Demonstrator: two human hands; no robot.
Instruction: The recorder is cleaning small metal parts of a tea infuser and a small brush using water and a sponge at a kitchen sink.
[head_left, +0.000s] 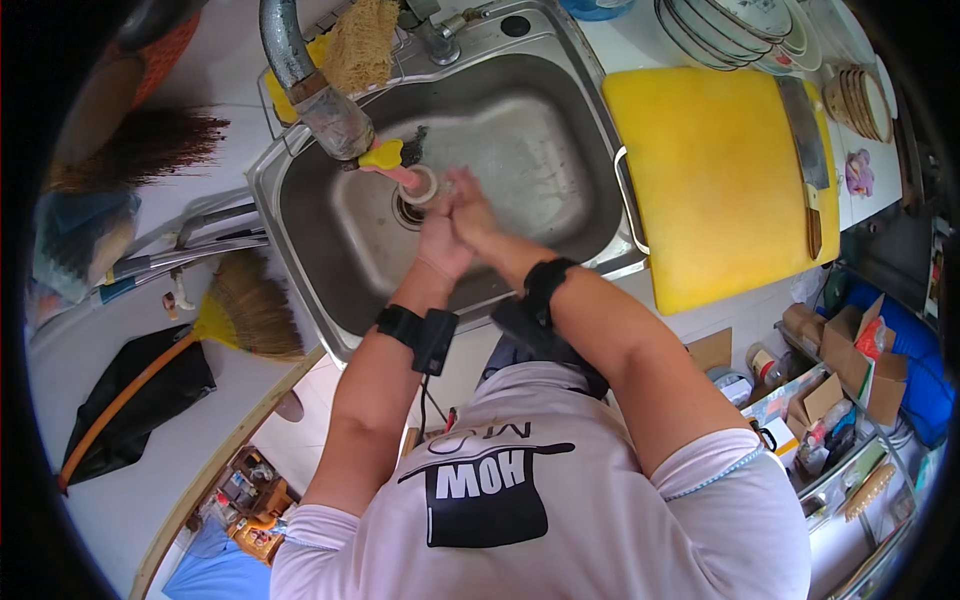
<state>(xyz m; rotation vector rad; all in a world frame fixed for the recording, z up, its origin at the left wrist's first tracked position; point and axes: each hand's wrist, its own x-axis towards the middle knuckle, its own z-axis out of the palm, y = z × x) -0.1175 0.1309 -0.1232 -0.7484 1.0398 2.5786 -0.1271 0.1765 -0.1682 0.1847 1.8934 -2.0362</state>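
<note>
Both hands are together over a stainless steel sink (525, 127). My left hand (444, 238) touches my right hand (470, 206) near the drain (407, 211). Just beside the fingers is the round end of a pink tube (418, 187), which runs from a metal faucet (322, 112) with a yellow clip (382, 154) on it. The fingers are blurred, and whether anything lies between the palms is hidden. Both forearms wear black straps, with a small black device (435, 341) on the left one.
Right of the sink lies a yellow cutting board (712, 187) with a cleaver (806, 142) on it. Stacked plates (727, 30) and bowls (859, 101) stand behind. A loofah (362, 45) sits behind the faucet. A broom (247, 307) is at the left, and cardboard boxes (847, 345) at the lower right.
</note>
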